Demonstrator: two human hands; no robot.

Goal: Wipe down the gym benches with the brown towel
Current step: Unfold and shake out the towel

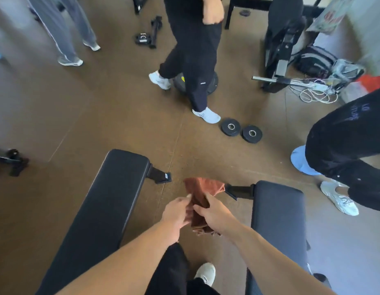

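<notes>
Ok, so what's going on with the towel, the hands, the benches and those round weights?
brown towel: bunched, held up between the benches, touching neither.
left hand: fingers pinch the towel.
right hand: grips the towel.
left bench: flat, bare, nothing on it.
right bench: flat, bare.
two weight plates: lying flat on the floor, side by side.

- Two black weight plates (241, 130) lie flat on the brown floor (112, 111), touching each other.
- A person in dark trousers (193, 54) and pale shoes stands beyond them.
- Grey-trousered legs (63, 28) stand at upper left.
- A backpack (316, 60) and tangled white cables (314, 94) lie beside a black machine frame (280, 50).
</notes>
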